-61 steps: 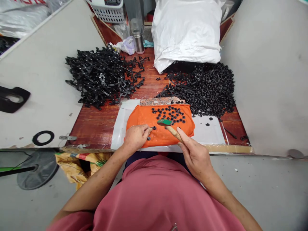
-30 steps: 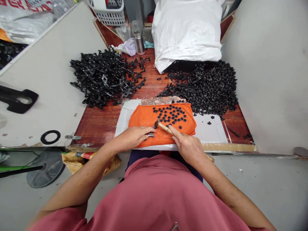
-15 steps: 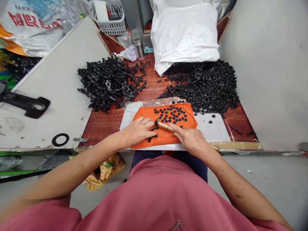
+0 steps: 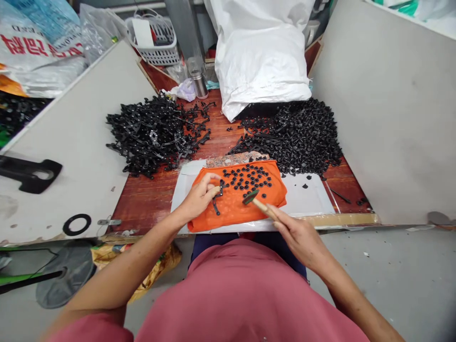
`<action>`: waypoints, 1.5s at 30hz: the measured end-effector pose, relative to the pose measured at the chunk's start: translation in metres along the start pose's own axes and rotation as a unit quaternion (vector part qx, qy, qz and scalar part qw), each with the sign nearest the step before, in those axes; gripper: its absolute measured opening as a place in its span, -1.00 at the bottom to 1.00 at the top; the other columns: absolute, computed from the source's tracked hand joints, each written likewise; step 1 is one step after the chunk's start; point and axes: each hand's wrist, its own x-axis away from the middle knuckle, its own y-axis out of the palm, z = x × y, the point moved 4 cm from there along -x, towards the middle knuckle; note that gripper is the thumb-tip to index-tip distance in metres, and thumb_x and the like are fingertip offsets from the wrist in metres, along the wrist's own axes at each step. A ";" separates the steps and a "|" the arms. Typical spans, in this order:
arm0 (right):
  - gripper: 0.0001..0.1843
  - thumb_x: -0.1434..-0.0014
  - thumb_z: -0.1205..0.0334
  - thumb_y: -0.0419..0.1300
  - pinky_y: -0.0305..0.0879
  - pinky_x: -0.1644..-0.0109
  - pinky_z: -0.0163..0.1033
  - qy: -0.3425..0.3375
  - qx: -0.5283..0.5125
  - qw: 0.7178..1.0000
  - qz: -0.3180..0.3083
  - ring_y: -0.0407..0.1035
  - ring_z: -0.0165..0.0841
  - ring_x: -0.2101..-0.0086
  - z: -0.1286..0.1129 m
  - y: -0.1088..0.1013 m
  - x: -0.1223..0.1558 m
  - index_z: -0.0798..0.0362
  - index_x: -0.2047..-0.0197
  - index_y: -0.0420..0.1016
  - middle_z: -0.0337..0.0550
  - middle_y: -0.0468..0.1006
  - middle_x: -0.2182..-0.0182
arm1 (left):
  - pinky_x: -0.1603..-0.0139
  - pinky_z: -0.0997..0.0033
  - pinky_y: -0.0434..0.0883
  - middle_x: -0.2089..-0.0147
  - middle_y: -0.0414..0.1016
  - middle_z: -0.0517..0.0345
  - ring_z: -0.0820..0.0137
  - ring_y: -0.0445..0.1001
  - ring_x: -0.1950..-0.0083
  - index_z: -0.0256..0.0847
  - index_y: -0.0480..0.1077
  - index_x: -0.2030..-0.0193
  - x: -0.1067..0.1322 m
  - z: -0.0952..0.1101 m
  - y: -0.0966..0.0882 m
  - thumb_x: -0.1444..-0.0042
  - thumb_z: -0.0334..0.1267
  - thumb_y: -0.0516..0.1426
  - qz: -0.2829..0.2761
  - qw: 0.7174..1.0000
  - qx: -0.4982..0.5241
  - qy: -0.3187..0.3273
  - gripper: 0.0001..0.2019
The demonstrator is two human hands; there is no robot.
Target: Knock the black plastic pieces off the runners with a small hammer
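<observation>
My right hand [image 4: 297, 232] grips the wooden handle of a small hammer [image 4: 265, 209]. The hammer's dark head hovers over an orange cloth [image 4: 237, 206], just below several round black studs [image 4: 249, 178] standing on it in loose rows. Left of those studs, the thumb and fingers of my left hand [image 4: 199, 199] close on a jointed black plastic strip [image 4: 217, 202]. One end of this strip hangs down toward the front of the cloth. My fingers partly hide where they meet it.
A heap of jointed black strips [image 4: 149, 137] lies at the left, and a pile of black studs [image 4: 306, 137] at the right. Behind stand a white sack [image 4: 261, 61], a metal flask [image 4: 199, 84] and a basket [image 4: 162, 54]. Grey panels [image 4: 377, 109] flank the red-brown table [image 4: 142, 199].
My right hand has drawn the hammer head back and to the right, away from my left hand. The black strip between my left fingers now shows more fully. The camera view has shifted slightly.
</observation>
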 end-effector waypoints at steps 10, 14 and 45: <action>-0.45 -0.55 0.14 -0.12 0.27 -0.39 0.03 0.037 -0.057 0.996 -0.063 0.26 -0.26 -0.34 0.005 0.028 0.005 -0.56 -0.49 0.03 -0.44 0.24 -0.42 | 0.28 0.37 0.24 0.44 0.38 0.25 0.36 0.40 0.39 -0.16 0.42 0.04 -0.013 -0.003 0.022 -0.32 -0.19 -0.03 0.085 0.995 -0.049 -0.028 -0.76; -0.43 -0.54 0.17 -0.08 0.26 -0.40 0.04 0.033 -0.070 0.995 -0.064 0.28 -0.23 -0.33 0.005 0.027 0.005 -0.53 -0.49 0.04 -0.42 0.26 -0.42 | 0.31 0.38 0.25 0.53 0.29 0.32 0.37 0.37 0.44 -0.12 0.36 0.11 -0.021 -0.008 0.023 -0.33 -0.19 -0.03 0.073 0.996 -0.024 -0.043 -0.82; -0.46 -0.48 0.17 -0.02 0.50 0.17 -0.19 0.027 0.184 0.981 0.047 0.64 -0.20 0.21 -0.017 -0.015 -0.057 -0.18 -0.48 0.24 -0.15 0.74 0.10 | 0.31 0.40 0.30 0.39 0.40 0.25 0.38 0.42 0.37 -0.13 0.35 0.12 -0.032 -0.013 0.029 -0.27 -0.29 0.02 0.033 0.999 -0.002 -0.024 -0.88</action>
